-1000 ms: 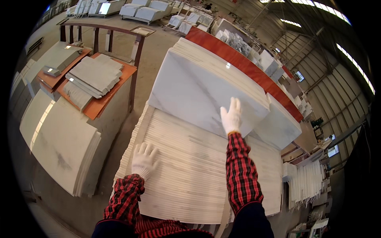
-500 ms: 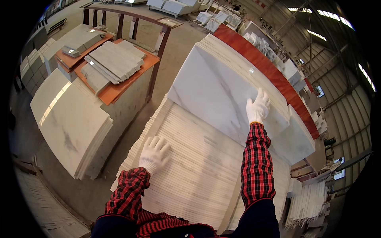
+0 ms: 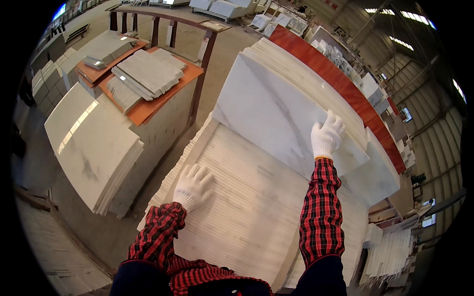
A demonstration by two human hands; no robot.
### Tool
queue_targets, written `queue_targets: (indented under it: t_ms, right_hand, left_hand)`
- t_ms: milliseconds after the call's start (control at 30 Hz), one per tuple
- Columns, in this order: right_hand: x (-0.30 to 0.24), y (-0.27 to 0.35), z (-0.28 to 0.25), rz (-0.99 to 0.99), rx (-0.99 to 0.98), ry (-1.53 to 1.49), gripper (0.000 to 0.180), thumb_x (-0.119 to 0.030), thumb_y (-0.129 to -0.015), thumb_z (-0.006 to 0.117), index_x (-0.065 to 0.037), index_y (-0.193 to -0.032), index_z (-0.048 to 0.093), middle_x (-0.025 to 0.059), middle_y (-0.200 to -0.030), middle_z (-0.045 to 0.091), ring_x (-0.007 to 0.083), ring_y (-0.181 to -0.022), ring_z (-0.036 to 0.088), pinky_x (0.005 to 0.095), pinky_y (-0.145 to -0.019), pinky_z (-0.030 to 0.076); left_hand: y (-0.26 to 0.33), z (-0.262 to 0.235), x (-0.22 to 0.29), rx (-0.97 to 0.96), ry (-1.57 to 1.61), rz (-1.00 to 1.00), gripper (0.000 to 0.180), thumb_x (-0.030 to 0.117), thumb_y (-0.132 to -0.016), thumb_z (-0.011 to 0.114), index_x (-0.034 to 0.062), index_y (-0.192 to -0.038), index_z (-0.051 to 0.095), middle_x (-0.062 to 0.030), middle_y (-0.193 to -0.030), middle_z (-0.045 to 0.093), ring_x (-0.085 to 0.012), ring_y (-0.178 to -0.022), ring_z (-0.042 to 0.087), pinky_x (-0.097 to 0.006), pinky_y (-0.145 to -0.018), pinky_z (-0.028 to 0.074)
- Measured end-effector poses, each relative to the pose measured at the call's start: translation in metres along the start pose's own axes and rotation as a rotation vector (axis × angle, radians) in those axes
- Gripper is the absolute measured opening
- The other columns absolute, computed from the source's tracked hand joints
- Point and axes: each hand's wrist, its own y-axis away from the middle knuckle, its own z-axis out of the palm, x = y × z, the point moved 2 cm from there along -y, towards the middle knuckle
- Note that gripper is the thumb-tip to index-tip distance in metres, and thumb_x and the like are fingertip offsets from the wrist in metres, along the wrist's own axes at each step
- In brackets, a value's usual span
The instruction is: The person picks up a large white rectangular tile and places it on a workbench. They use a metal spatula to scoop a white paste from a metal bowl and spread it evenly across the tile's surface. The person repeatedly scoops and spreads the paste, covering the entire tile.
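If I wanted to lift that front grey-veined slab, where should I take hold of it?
Likely best by its long top edge, reaching over from the near side. The slab stands on a long side against the slabs behind, so its broad flat face offers nothing to grip, while the upper edge is exposed. The right hand is at that edge.

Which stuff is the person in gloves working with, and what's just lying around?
Being worked with:
Left hand, at the packed slab edges
Right hand, at the top of the grey-veined slab

Seemingly just lying about:
Glossy slab stack at left
Orange board
Pale cut pieces on it
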Motion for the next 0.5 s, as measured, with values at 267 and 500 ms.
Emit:
queue_targets:
  t_ms: [267, 500]
  right_hand:
    - [0.003, 0.050, -0.036, -0.092, 0.075, -0.170, 0.065, -0.012, -0.085, 0.071, -0.011, -0.147, 0.050, 0.0126, -0.138, 0.053, 0.0367, -0.126, 0.050, 0.0491, -0.108, 0.044]
    - [0.031, 0.084, -0.066, -0.270, 0.017, -0.392, 0.066, -0.005, -0.085, 0.072, -0.006, -0.147, 0.052, 0.0159, -0.149, 0.050, 0.0394, -0.141, 0.043, 0.0487, -0.118, 0.037]
  left_hand:
    - [-0.069, -0.004, -0.033, 0.594, 0.761, -0.403, 0.070, 0.026, -0.093, 0.074, 0.0007, -0.152, 0.046, -0.0199, -0.153, 0.051, -0.0356, -0.144, 0.044, -0.045, -0.118, 0.037]
    - [-0.239, -0.025, -0.060, 0.668, 1.180, -0.330, 0.102, 0.042, -0.088, 0.080, 0.0092, -0.164, 0.022, -0.0154, -0.167, 0.030, -0.0240, -0.154, 0.029, -0.036, -0.124, 0.026]
